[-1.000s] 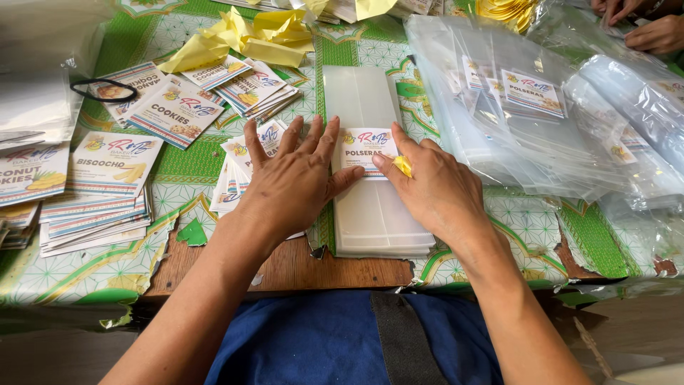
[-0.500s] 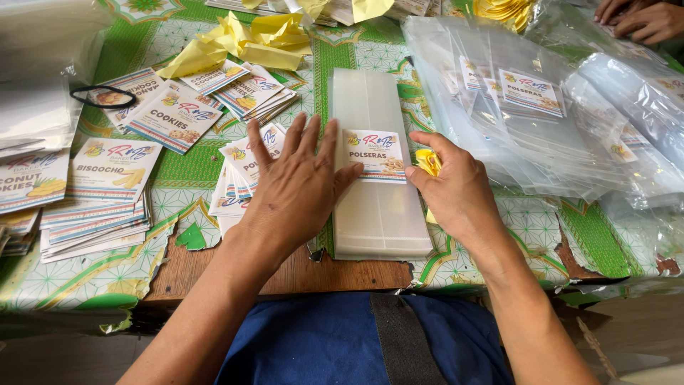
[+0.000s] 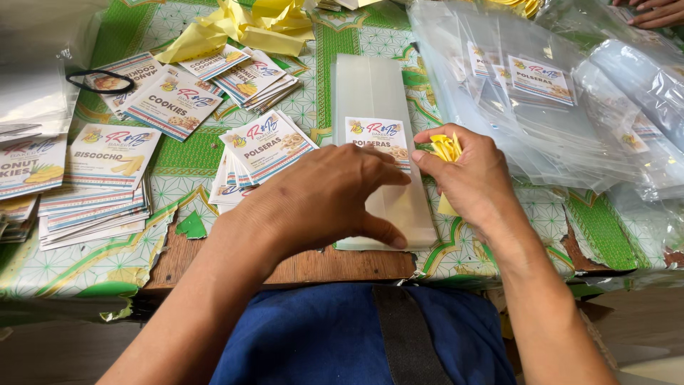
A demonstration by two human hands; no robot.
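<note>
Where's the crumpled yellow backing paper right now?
In the head view, the crumpled yellow backing paper is pinched in the right hand, right of centre, just beside the label stuck on the stack of clear bags.

Viewpoint: we see from one camera on the person's head, above the table's near edge [image 3: 285,267].
Direction: we look steeply down and forward across the table.
Nearness: close; the left hand [image 3: 320,203] and right hand [image 3: 467,178] fill the middle.
Reach: our view stops at another person's hand [image 3: 652,11] at the top right.
</note>
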